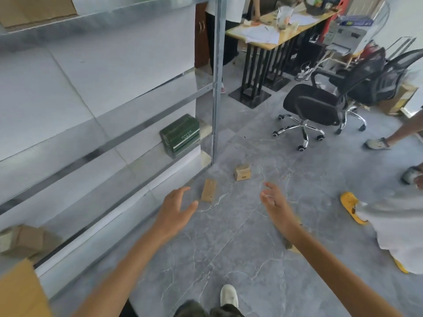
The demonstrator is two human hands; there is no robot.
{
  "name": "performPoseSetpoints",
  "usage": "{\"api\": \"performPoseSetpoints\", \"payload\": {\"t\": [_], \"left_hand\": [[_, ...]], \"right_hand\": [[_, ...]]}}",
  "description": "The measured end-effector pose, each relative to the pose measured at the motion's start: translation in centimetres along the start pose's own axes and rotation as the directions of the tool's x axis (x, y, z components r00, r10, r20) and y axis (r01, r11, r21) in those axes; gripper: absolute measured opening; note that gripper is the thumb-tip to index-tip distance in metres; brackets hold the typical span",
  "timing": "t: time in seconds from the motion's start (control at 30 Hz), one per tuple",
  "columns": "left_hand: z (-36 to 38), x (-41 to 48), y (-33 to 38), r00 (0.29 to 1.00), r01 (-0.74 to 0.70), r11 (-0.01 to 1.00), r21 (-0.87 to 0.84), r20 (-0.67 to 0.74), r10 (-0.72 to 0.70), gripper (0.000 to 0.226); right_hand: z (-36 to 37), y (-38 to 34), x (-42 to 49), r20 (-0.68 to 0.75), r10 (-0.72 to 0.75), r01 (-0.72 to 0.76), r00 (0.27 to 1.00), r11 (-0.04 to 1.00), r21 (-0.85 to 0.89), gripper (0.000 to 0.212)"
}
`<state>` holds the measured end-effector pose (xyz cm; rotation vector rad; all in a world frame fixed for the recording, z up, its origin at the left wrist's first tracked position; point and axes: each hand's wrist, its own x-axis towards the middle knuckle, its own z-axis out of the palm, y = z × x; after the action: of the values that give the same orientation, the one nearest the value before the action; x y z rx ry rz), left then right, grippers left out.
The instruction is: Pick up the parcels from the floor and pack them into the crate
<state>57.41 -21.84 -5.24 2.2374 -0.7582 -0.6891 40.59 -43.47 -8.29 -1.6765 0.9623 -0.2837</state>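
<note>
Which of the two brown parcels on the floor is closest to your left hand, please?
The flat, thin parcel near the shelf post, just beyond the fingertips of the left hand; the small boxy parcel sits farther away.

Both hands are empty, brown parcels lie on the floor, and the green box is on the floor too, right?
No: the head view shows the green box on a rack shelf, not the floor. The rest is right.

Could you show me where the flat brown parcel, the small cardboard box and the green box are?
flat brown parcel [208,190]: head view, middle of its top face.
small cardboard box [242,175]: head view, its front side.
green box [180,133]: head view, its labelled front face.
</note>
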Motion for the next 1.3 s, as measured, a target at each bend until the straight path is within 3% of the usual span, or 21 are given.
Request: {"api": "performPoseSetpoints", "payload": {"t": [0.37,0.6,0.73,0.9,1.1,1.2,1.3], "left_hand": [[0.1,18.2,-4.2,0.987,0.151,0.983,-0.103,0.062,-0.145,0.048],[5.7,32.2,-11.0,0.944,0.303,0.947,-0.102,0.171,-0.284,0.040],[12.0,39.7,-18.7,0.904,0.372,0.928,-0.040,0.241,-0.352,0.039],[23.8,52.1,-33.0,0.853,0.490,0.871,-0.041,0.229,-0.469,0.041],[40.3,65.4,-50.0,0.793,0.567,0.821,-0.068,0.315,-0.522,0.065],[46.7,68.5,-53.7,0.789,0.567,0.820,-0.076,0.334,-0.515,0.065],[49.8,68.7,-53.7,0.822,0.554,0.820,-0.143,0.246,-0.513,0.049]], "right_hand": [[4.4,0.8,18.2,0.045,0.196,-0.195,0.980,0.980,-0.031,0.036],[10.0,7.4,29.5,0.044,0.379,-0.375,0.924,0.924,-0.076,0.031],[14.2,15.9,36.2,0.062,0.458,-0.449,0.887,0.885,-0.120,0.029],[22.4,33.2,47.4,0.117,0.518,-0.491,0.848,0.848,-0.199,0.031],[33.8,52.5,60.9,0.225,0.488,-0.472,0.843,0.873,-0.125,0.037],[38.4,58.0,64.6,0.320,0.503,-0.504,0.803,0.860,-0.086,0.043],[39.9,60.2,64.6,0.302,0.456,-0.456,0.837,0.887,-0.076,0.036]]}}
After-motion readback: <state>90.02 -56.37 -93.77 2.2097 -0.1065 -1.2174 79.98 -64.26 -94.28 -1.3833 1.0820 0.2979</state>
